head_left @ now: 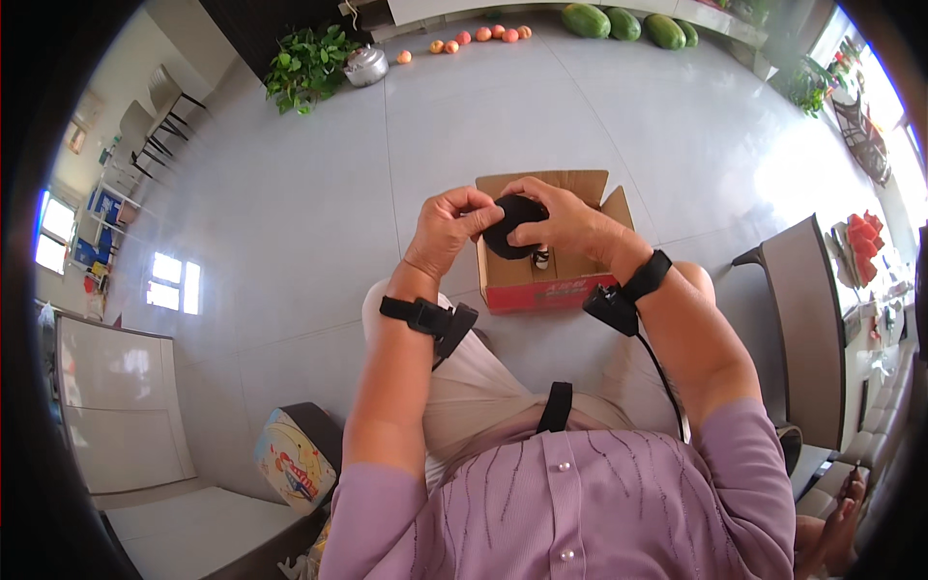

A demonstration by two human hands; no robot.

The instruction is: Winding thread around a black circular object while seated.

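Black round disc (pixel 512 229) is held in both hands above an open cardboard box (pixel 517 298), and the weak point is the hold at its upper left edge. There the left hand (pixel 447 230) pinches with thumb and fingertips only; should that pinch loosen, the piece could swing or tilt into the right hand (pixel 572 222), whose fingers curl over the far rim while the thumb presses the near face. If both relaxed together, it would probably drop into the box or glance off its wall. The black cable (pixel 660 372) trailing from the right wrist could also snag if that arm swung wide.

Matte and dark all over, the disc has a smooth curved lower edge; what it is made of, and its exact kind, I cannot tell, since fingers cover part of it. The two hands are close together around it, though whether their fingertips touch is hard to make out.

Just below, inside the box, shows a small black-and-white object (pixel 540 258). The box has a red front and raised brown flaps, and stands on grey floor tiles (pixel 309 184). Farther off lie a row of reddish fruits (pixel 483 35) and large green melons (pixel 585 20).
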